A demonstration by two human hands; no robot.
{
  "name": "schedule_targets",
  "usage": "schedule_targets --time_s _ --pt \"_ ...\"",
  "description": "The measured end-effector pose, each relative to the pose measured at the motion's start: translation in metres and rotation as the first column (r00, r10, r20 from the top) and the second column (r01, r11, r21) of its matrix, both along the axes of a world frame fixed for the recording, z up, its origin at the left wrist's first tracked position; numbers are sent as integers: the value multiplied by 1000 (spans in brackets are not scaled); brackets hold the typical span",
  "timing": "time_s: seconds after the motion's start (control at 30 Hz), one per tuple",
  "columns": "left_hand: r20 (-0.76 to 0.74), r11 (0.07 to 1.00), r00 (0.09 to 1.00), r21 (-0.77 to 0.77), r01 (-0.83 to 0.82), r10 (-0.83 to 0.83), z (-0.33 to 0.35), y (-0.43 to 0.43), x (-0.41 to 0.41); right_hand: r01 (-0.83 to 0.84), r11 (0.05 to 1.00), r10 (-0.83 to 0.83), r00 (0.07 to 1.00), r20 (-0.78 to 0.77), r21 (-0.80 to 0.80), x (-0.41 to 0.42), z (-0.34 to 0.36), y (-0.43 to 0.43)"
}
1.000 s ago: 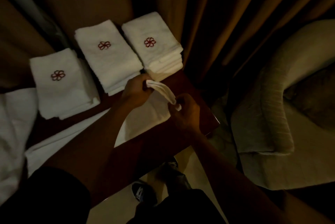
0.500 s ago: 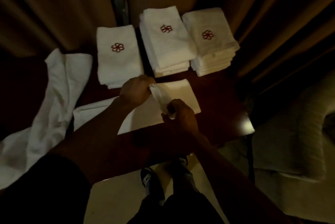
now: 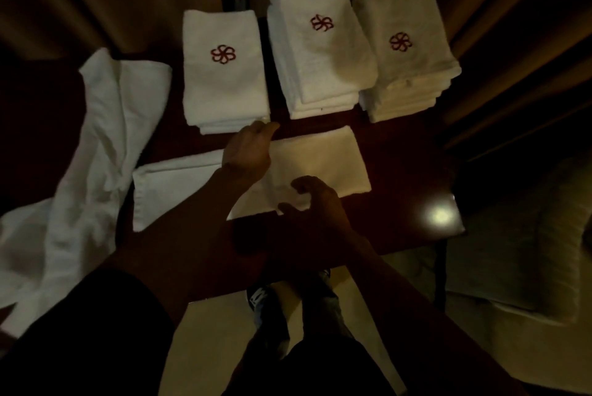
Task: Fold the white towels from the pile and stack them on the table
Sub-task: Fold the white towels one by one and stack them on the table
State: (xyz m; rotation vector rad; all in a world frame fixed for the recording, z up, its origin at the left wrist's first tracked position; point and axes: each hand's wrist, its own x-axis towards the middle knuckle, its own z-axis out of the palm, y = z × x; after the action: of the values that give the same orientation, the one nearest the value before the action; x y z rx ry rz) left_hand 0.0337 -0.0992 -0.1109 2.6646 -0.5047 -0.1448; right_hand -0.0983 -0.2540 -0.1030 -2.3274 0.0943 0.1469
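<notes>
The dark, glossy wooden table (image 3: 400, 171) carried everything in front of me, and a spot of light glared off its right near corner. At its left end the pile of loose, crumpled white towels (image 3: 96, 139) trailed off the table edge toward me. The long white towel I was folding (image 3: 320, 158) lay flat across the near middle of the table, its right part doubled over and its left end running under my forearm. Behind it, in a row along the far side, stood three stacks of folded white towels, each with a dark red flower emblem on top: the left stack (image 3: 224, 85) lowest, the middle stack (image 3: 320, 69) and the right stack (image 3: 407, 75) taller and nearly touching each other. My left hand (image 3: 248, 152) rested on the long towel's far edge with relaxed fingers (image 3: 266, 130), released, just short of the left stack. My right hand (image 3: 320, 203) sat at the near edge, its curled fingers (image 3: 302, 182) and thumb pinching the cloth.
</notes>
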Motion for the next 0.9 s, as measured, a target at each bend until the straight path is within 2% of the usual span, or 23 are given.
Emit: schedule_targets --time_s 0.1,0.17,0.23,0.33,0.47,0.7,0.77,0.9 --pt "89 998 995 -45 37 -33 -12 -2 -9 91 995 -89 995 36 -31 3 -6 -9" --pt "132 992 989 -92 85 -72 -19 -7 -18 172 978 -160 981 106 -116 5 -11 -19" --pt "9 992 992 -30 125 -125 -26 -13 -28 219 940 -198 975 104 -261 8 -19 -31" --pt "-176 961 963 153 231 -204 -39 -18 -37 159 905 -219 969 -111 -394 11 -29 -46" --pt "-235 937 951 239 255 -199 -49 -21 -38 72 898 -175 963 -204 -433 14 -41 -54" --pt "-301 937 932 219 273 -201 -41 -36 -26 18 889 -157 951 -266 -458 33 -29 -75" --pt "-273 951 944 190 243 -187 -31 -29 -26 13 889 -140 960 -244 -458 39 -20 -72" --pt "-165 993 984 82 86 -72 -22 7 -34 -47 905 23 998 -62 -423 41 -8 -39"
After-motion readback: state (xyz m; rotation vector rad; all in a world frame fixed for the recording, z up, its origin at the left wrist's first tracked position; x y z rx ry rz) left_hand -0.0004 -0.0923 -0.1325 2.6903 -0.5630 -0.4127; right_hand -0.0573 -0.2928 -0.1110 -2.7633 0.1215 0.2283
